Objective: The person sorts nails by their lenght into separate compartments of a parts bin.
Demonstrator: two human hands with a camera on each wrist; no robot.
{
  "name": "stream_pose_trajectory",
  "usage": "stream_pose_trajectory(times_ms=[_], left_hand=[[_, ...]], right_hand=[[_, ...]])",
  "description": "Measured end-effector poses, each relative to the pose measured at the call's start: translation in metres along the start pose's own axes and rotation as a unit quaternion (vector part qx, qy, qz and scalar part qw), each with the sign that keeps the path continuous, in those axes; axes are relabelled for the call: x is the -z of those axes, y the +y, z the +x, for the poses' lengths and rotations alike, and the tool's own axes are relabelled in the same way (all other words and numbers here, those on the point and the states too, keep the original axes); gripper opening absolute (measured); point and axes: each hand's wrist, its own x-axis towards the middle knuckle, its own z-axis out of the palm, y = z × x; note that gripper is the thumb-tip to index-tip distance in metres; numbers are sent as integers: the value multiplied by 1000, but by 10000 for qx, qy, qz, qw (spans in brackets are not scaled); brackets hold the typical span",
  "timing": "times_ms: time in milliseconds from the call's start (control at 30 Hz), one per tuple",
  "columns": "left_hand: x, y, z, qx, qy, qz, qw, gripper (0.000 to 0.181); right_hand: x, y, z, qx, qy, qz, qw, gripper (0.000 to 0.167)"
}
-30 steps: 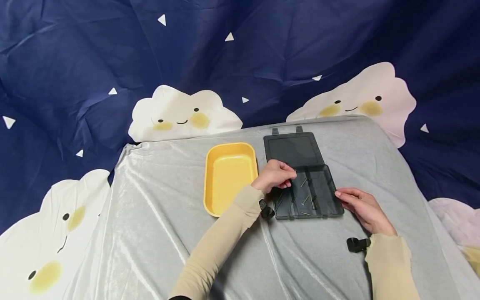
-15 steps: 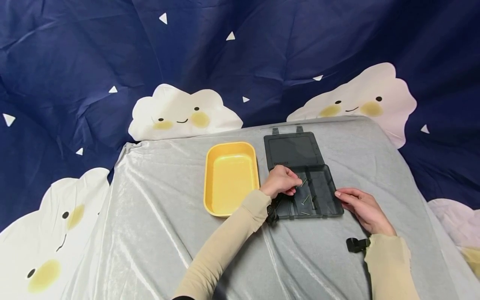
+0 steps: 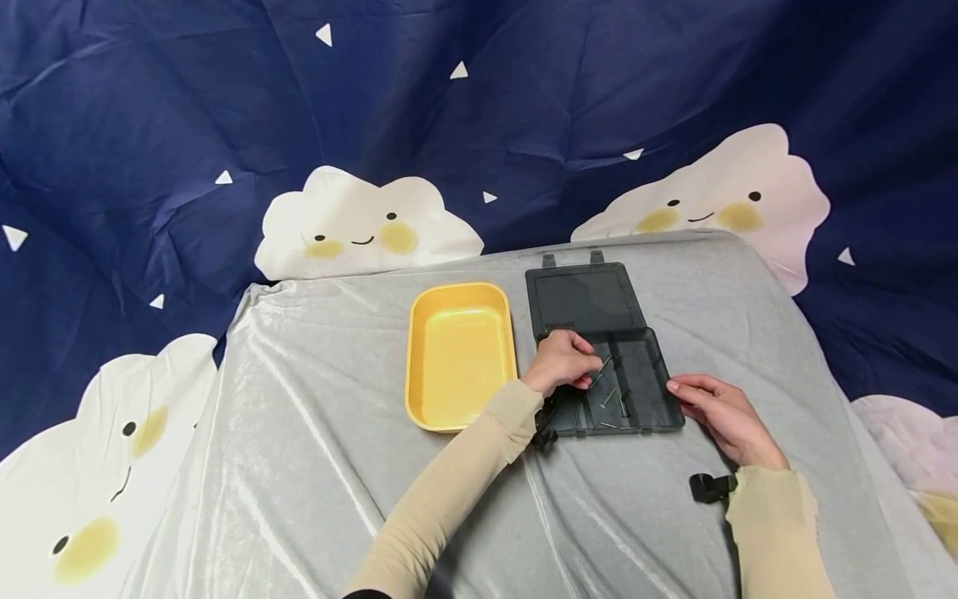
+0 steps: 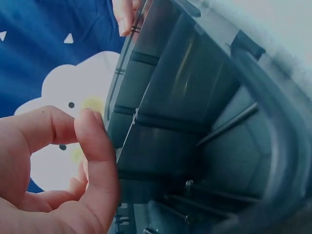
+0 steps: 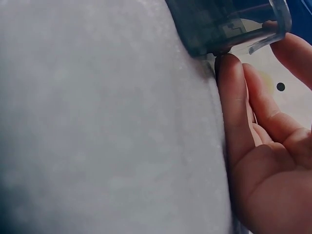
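Observation:
My left hand is over the left part of a dark see-through box, whose lid lies folded back. Its thumb and index fingertips meet; whether a screw sits between them is hidden. Just below the fingertips is a thin screw, and another screw lies in the box's middle. In the left wrist view, several screws, one long screw among them, are inside. My right hand touches the box's right side with its fingertips, which the right wrist view shows against the box corner.
A yellow tray stands left of the box. Both rest on a grey cloth that covers the table. A dark blue curtain with clouds hangs behind. A divider runs inside the box.
Over the past second my left hand moved a little right and toward me over the box. A screw now shows below its fingertips. My right hand stayed at the box's side.

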Motion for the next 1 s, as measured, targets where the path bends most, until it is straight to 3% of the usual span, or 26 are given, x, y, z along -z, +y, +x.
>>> stream_pose_trajectory(times_ms=[233,400,500,667,1000], left_hand=[[11,1,0,-304,200,241,9990,9],[21,4,2,-652,628,620,9940,14],[27,6,2,-785,971,821,9888,26],[33,9,2,-458,1178,778,9889,46],[41,7,5,252,518,606,9965,57]], right_hand=[[1,-1,0,58,-7,-53,10000,7],[0,-2,1,0,15,-292,9996,6],[1,-5,2,-22,-42,-534,9986,15],[3,-17,4,33,-399,-1035,9938,40],[-6,-55,33,223,-502,-1602,9856,59]])
